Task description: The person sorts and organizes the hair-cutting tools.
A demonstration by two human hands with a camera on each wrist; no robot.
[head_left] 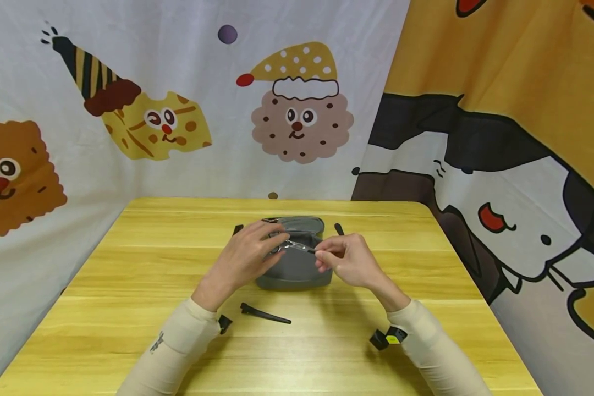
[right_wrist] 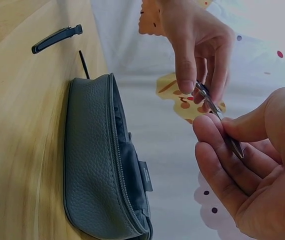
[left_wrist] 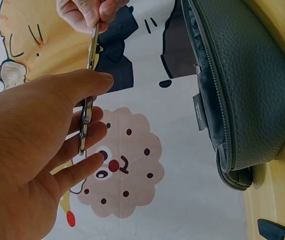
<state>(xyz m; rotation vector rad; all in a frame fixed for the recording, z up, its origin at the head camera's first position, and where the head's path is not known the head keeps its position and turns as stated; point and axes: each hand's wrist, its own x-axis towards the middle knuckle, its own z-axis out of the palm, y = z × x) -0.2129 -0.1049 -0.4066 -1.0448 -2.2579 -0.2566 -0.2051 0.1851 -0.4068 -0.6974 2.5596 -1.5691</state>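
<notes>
Scissors (head_left: 297, 246), blades in narrow pinch of right hand (head_left: 350, 260), handles in loose grip of left hand (head_left: 247, 252)

In the head view, the left hand (head_left: 247, 250) covers part of the handle end of the scissors (head_left: 297, 245) and most of a black object (head_left: 238, 229) behind it, while the right hand (head_left: 348, 259) hides the blade tips. The left wrist view cuts the right hand and the grey pouch (left_wrist: 262, 85) at its top edge. The pouch's label (right_wrist: 145, 176) and the sleeve's dark marking (head_left: 157, 342) are too small to be read.
</notes>
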